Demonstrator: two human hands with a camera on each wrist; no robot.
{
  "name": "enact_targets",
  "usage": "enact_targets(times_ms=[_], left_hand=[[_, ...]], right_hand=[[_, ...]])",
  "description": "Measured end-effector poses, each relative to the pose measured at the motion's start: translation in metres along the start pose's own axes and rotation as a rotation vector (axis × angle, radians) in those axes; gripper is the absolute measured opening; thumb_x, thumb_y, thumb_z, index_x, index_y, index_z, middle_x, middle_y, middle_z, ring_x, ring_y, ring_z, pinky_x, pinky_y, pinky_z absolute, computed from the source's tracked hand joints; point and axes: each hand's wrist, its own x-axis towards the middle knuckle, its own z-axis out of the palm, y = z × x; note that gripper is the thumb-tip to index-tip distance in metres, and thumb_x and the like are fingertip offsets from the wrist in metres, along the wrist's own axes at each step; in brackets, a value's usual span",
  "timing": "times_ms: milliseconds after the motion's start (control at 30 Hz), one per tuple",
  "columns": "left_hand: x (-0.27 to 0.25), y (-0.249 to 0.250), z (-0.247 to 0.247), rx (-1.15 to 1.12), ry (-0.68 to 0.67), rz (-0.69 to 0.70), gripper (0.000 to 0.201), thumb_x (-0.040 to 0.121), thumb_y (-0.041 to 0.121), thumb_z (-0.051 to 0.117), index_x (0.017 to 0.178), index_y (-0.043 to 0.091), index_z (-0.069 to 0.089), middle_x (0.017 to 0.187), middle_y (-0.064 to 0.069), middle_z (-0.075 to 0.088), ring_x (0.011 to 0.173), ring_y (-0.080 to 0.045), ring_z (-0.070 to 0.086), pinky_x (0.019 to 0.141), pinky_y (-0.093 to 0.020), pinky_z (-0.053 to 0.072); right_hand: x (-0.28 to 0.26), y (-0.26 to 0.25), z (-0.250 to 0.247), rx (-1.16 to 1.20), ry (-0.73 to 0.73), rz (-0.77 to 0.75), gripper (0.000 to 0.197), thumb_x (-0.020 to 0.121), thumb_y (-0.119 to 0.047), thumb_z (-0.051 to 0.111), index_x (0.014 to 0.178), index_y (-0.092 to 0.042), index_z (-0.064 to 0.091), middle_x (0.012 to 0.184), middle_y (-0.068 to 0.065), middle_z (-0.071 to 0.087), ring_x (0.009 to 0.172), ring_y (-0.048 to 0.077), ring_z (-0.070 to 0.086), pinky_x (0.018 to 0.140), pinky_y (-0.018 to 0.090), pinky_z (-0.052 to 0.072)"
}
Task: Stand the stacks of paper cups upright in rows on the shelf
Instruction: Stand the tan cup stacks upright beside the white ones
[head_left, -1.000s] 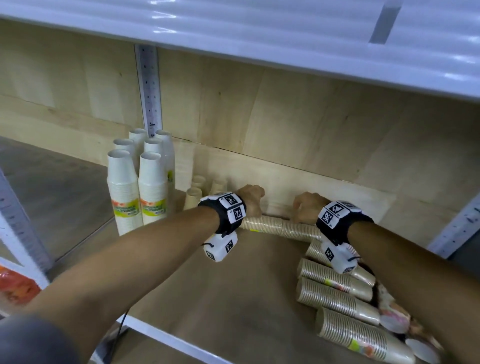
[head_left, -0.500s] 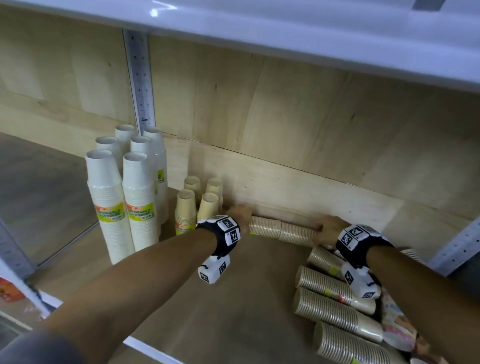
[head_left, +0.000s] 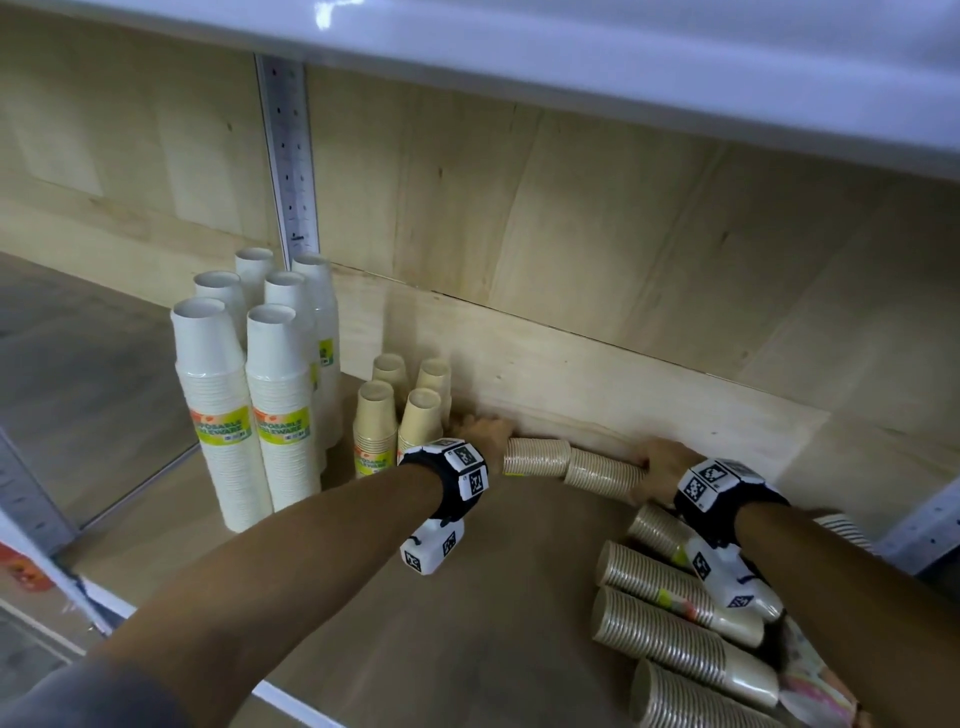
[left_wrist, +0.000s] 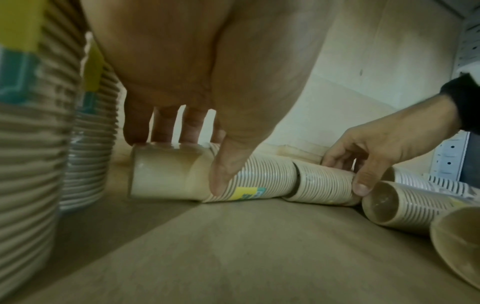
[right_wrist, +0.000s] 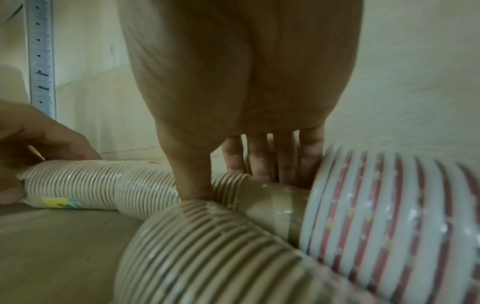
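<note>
Two beige cup stacks lie end to end along the back wall: the left stack (head_left: 537, 457) (left_wrist: 259, 181) and the right stack (head_left: 602, 475) (right_wrist: 145, 197). My left hand (head_left: 483, 431) grips the left stack at its closed end, thumb (left_wrist: 223, 174) in front and fingers (left_wrist: 161, 131) over the top. My right hand (head_left: 662, 460) (left_wrist: 376, 152) grips the right stack near its far end, with its thumb (right_wrist: 192, 181) in front and fingers (right_wrist: 259, 162) behind. Upright beige stacks (head_left: 415, 415) stand just left of my left hand.
Several tall white cup stacks (head_left: 280, 410) stand in rows at the left by the metal upright (head_left: 291, 156). More beige stacks (head_left: 660, 639) lie in a pile at the right front, touching my right wrist. A red-striped stack (right_wrist: 389, 216) lies against the right stack's end.
Both hands have slid apart along the two lying stacks, the right one toward the right end. The head view has dropped, so the upright beige stacks now show in full.
</note>
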Motion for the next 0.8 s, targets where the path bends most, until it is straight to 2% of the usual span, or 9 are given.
enact_targets(times_ms=[100, 200, 367, 500, 633, 733, 800], left_hand=[[-0.001, 0.004, -0.001, 0.004, 0.028, 0.01, 0.033, 0.09, 0.017, 0.059, 0.123, 0.013, 0.058, 0.123, -0.01, 0.062, 0.112, -0.033, 0.057, 0.091, -0.037, 0.045], [-0.004, 0.01, -0.007, 0.012, 0.026, 0.017, 0.033, 0.09, 0.016, 0.059, 0.123, 0.011, 0.06, 0.121, -0.01, 0.064, 0.109, -0.03, 0.062, 0.087, -0.036, 0.049], [-0.008, 0.022, -0.025, 0.019, -0.029, 0.026, 0.046, 0.084, 0.013, 0.067, 0.129, 0.013, 0.059, 0.122, -0.009, 0.064, 0.109, -0.028, 0.064, 0.09, -0.039, 0.055], [-0.009, 0.03, -0.036, 0.044, 0.042, 0.041, 0.042, 0.086, 0.014, 0.067, 0.126, 0.009, 0.057, 0.124, -0.01, 0.061, 0.109, -0.027, 0.063, 0.086, -0.035, 0.054], [-0.014, 0.032, -0.044, -0.068, 0.064, 0.053, 0.046, 0.085, 0.013, 0.068, 0.128, 0.01, 0.053, 0.127, -0.009, 0.057, 0.11, -0.026, 0.06, 0.088, -0.036, 0.054], [-0.021, 0.034, -0.049, -0.13, 0.117, 0.072, 0.047, 0.084, 0.011, 0.068, 0.129, 0.013, 0.053, 0.125, -0.007, 0.056, 0.11, -0.025, 0.058, 0.085, -0.031, 0.05], [-0.026, 0.036, -0.053, -0.161, 0.134, 0.084, 0.043, 0.083, 0.011, 0.068, 0.124, 0.014, 0.054, 0.121, -0.006, 0.057, 0.104, -0.024, 0.058, 0.081, -0.03, 0.05]], right_hand=[[-0.002, 0.005, 0.001, 0.031, 0.022, 0.007, 0.067, 0.07, -0.035, 0.082, 0.13, -0.017, 0.056, 0.127, 0.004, 0.057, 0.112, 0.023, 0.056, 0.092, 0.031, 0.048], [-0.008, 0.01, -0.002, 0.062, 0.055, 0.005, 0.062, 0.071, -0.035, 0.081, 0.125, -0.019, 0.058, 0.12, 0.002, 0.059, 0.106, 0.022, 0.058, 0.091, 0.032, 0.05], [-0.019, 0.014, -0.013, 0.076, 0.092, 0.012, 0.052, 0.067, -0.04, 0.079, 0.113, -0.026, 0.06, 0.105, -0.002, 0.061, 0.093, 0.018, 0.06, 0.084, 0.033, 0.053], [-0.027, 0.011, -0.02, 0.063, 0.141, 0.0, 0.047, 0.067, -0.047, 0.078, 0.105, -0.028, 0.058, 0.103, -0.003, 0.061, 0.09, 0.017, 0.06, 0.077, 0.031, 0.051], [-0.035, 0.008, -0.025, 0.083, 0.186, -0.013, 0.048, 0.064, -0.051, 0.076, 0.105, -0.033, 0.058, 0.101, -0.007, 0.059, 0.088, 0.016, 0.059, 0.071, 0.028, 0.047], [-0.043, 0.003, -0.029, 0.092, 0.239, -0.022, 0.041, 0.067, -0.045, 0.075, 0.103, -0.033, 0.06, 0.1, -0.007, 0.059, 0.087, 0.015, 0.058, 0.068, 0.026, 0.044], [-0.047, 0.0, -0.032, 0.134, 0.255, -0.049, 0.037, 0.069, -0.039, 0.077, 0.101, -0.03, 0.062, 0.1, -0.006, 0.059, 0.088, 0.014, 0.057, 0.069, 0.027, 0.046]])
